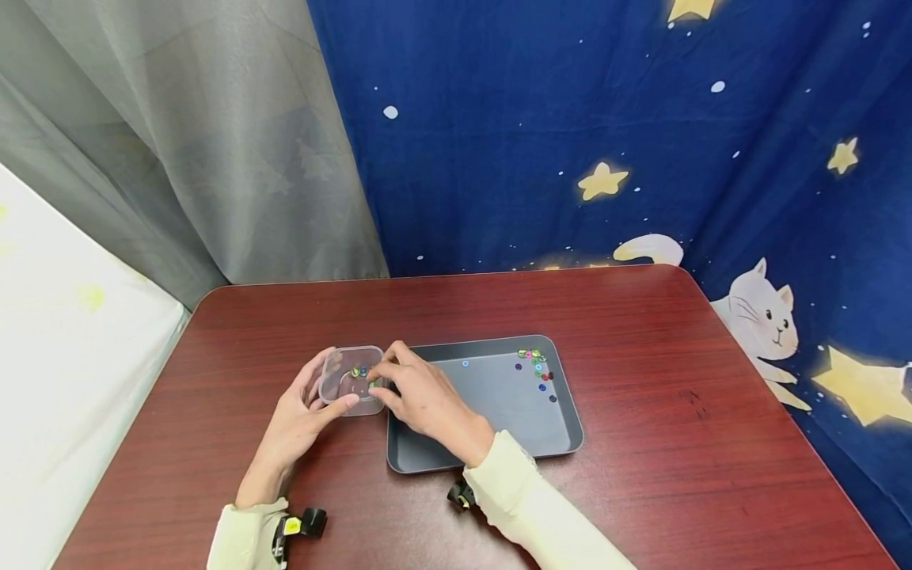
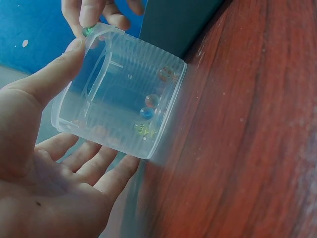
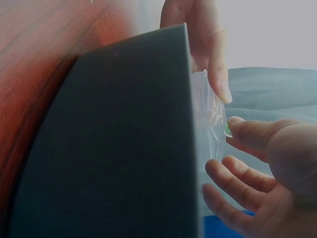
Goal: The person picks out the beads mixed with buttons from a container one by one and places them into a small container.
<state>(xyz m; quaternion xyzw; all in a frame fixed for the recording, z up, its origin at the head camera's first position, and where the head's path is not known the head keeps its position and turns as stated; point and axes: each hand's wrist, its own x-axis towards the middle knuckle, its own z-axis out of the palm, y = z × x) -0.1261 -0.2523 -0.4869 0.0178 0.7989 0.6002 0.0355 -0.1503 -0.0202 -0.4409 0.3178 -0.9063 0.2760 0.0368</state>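
On the left of the table, my left hand (image 1: 299,416) holds a clear plastic container (image 2: 116,84), thumb at its rim and fingers along the opposite side. Several glass marbles (image 2: 147,113) lie at the bottom of the container, with blue, yellow-green and orange tints. My right hand (image 1: 427,396) reaches over the left rim of a grey tray (image 1: 492,408) to the container. Between its thumb and finger it pinches a green marble (image 2: 88,30), right at the container's rim. The other right fingers are spread beside the container in the right wrist view.
Small coloured round pieces (image 1: 537,367) lie clustered in the tray's far right corner. One pale blue piece (image 1: 465,363) sits apart near its far edge. The tray's raised wall (image 3: 190,124) stands close beside the container. Everything rests on a reddish-brown wooden table (image 1: 684,419).
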